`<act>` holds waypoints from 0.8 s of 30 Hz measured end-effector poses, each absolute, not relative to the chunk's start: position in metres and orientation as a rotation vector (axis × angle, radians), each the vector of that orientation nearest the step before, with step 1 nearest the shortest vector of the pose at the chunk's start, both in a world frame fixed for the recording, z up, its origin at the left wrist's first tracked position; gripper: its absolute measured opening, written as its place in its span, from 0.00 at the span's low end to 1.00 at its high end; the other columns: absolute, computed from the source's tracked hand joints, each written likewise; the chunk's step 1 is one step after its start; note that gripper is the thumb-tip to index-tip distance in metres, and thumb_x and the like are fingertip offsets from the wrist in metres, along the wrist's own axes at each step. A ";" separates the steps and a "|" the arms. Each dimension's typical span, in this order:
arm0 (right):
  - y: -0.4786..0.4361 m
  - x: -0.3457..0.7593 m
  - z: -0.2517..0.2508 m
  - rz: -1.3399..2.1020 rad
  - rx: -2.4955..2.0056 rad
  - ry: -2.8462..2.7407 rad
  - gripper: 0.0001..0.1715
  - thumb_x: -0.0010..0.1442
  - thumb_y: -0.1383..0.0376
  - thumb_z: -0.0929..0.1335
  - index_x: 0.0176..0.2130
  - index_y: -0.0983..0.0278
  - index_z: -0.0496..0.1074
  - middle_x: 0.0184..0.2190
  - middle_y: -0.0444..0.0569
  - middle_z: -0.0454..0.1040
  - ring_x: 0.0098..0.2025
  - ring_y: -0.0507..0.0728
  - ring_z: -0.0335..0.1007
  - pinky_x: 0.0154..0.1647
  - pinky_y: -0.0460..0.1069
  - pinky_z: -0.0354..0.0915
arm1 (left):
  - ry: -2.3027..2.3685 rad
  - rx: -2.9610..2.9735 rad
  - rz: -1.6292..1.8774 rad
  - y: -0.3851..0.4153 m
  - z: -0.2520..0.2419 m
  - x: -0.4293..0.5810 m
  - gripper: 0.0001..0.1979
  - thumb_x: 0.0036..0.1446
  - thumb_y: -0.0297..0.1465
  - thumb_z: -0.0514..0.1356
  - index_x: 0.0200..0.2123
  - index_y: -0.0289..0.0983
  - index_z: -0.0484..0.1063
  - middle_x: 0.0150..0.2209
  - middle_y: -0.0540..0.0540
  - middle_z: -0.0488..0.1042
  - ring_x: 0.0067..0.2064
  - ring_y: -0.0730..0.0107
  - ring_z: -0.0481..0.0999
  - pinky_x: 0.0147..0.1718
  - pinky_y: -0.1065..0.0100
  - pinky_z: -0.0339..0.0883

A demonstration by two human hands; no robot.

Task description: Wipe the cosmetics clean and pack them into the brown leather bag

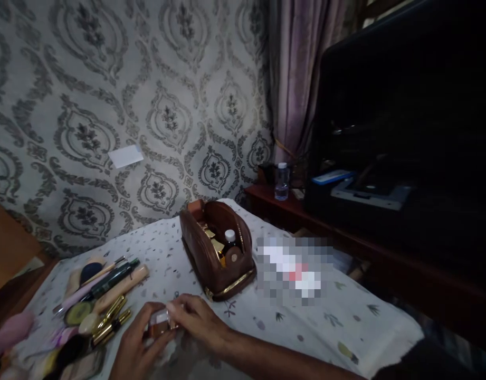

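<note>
Both my hands meet low in the view over a small amber glass bottle (160,323) with a pale cap. My left hand (134,351) cups it from below with curled fingers. My right hand (195,319) comes in from the right and pinches its top. Just behind them an open brown leather pouch (211,264) stands on the patterned white cloth (337,316), with a small white-capped bottle (229,236) and gold items inside.
Makeup brushes, gold tubes, a dark green pen and sponges (96,301) lie in a heap at the left. A pixelated patch (294,269) lies right of the pouch. A water bottle (282,181) stands on a dark wooden shelf beside a large dark screen (405,121).
</note>
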State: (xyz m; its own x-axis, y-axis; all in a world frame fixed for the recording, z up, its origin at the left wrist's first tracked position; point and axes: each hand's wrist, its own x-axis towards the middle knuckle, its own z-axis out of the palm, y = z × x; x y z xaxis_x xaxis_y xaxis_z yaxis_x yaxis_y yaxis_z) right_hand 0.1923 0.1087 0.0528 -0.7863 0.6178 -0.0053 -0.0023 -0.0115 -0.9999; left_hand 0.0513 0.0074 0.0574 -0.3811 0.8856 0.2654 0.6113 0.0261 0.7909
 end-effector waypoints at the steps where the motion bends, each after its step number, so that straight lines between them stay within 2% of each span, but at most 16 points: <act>1: 0.109 0.197 0.061 1.720 -0.641 -1.913 0.33 0.55 0.43 0.68 0.48 0.66 0.72 0.41 0.51 0.73 0.39 0.57 0.71 0.39 0.51 0.68 | 1.975 1.561 1.246 0.008 0.062 0.047 0.19 0.50 0.46 0.64 0.40 0.39 0.75 0.42 0.44 0.79 0.44 0.56 0.78 0.43 0.64 0.74; 3: 0.111 0.207 0.080 1.452 -0.582 -2.134 0.35 0.51 0.51 0.75 0.53 0.63 0.70 0.47 0.52 0.71 0.46 0.59 0.69 0.48 0.52 0.66 | 1.922 1.625 1.192 0.011 0.072 0.039 0.19 0.49 0.46 0.65 0.40 0.40 0.76 0.41 0.44 0.80 0.43 0.55 0.79 0.41 0.65 0.76; 6: 0.118 0.223 0.107 1.115 -0.454 -2.455 0.28 0.53 0.55 0.75 0.52 0.60 0.72 0.46 0.51 0.71 0.51 0.62 0.66 0.53 0.55 0.63 | 1.923 1.694 1.150 0.016 0.088 0.033 0.18 0.46 0.44 0.67 0.39 0.41 0.78 0.41 0.46 0.81 0.44 0.55 0.80 0.42 0.66 0.76; 8: 0.123 0.232 0.122 0.932 -0.387 -2.546 0.23 0.57 0.55 0.72 0.50 0.61 0.73 0.45 0.52 0.71 0.51 0.62 0.65 0.52 0.54 0.63 | 1.950 1.696 1.127 0.020 0.098 0.036 0.17 0.44 0.42 0.69 0.38 0.42 0.78 0.40 0.47 0.82 0.43 0.56 0.80 0.42 0.67 0.76; 12: 0.134 0.248 0.150 0.739 -0.283 -2.577 0.13 0.59 0.61 0.70 0.41 0.67 0.73 0.38 0.51 0.72 0.43 0.58 0.68 0.43 0.49 0.64 | 1.921 1.570 1.257 0.028 0.107 0.050 0.20 0.43 0.43 0.70 0.40 0.42 0.77 0.40 0.46 0.82 0.42 0.56 0.81 0.41 0.66 0.77; 15: 0.153 0.255 0.176 0.692 -0.302 -2.483 0.12 0.62 0.59 0.68 0.37 0.66 0.73 0.32 0.47 0.72 0.33 0.53 0.67 0.34 0.45 0.61 | 1.914 1.434 1.480 0.033 0.104 0.049 0.24 0.44 0.45 0.69 0.44 0.41 0.74 0.40 0.46 0.81 0.41 0.58 0.81 0.40 0.66 0.76; 17: 0.176 0.258 0.195 0.611 -0.430 -2.370 0.12 0.62 0.60 0.68 0.39 0.67 0.72 0.32 0.46 0.73 0.31 0.51 0.66 0.31 0.44 0.58 | 1.914 1.439 1.480 0.035 0.097 0.042 0.24 0.46 0.46 0.68 0.43 0.40 0.74 0.37 0.45 0.80 0.39 0.59 0.80 0.40 0.66 0.76; 21: 0.231 0.250 0.221 0.194 -0.840 -2.347 0.11 0.62 0.61 0.67 0.36 0.68 0.71 0.35 0.52 0.75 0.39 0.56 0.70 0.37 0.47 0.60 | 1.939 1.519 1.261 0.034 0.073 0.028 0.23 0.48 0.49 0.65 0.40 0.38 0.77 0.33 0.45 0.80 0.38 0.60 0.80 0.37 0.68 0.75; 24: 0.263 0.234 0.222 0.074 -1.034 -2.462 0.15 0.63 0.64 0.65 0.48 0.70 0.68 0.43 0.57 0.76 0.45 0.60 0.73 0.40 0.48 0.64 | 1.960 1.525 1.229 0.034 0.051 0.027 0.23 0.50 0.53 0.61 0.34 0.38 0.78 0.32 0.46 0.80 0.36 0.60 0.80 0.37 0.69 0.74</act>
State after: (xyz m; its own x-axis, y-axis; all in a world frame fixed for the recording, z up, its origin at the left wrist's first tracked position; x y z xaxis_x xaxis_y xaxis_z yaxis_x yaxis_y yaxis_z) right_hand 0.2344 0.2634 0.2223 -0.6082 0.6871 0.3976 0.6620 0.7154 -0.2236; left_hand 0.0272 0.0337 0.0514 -0.3471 0.9128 0.2154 0.5912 0.0346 0.8058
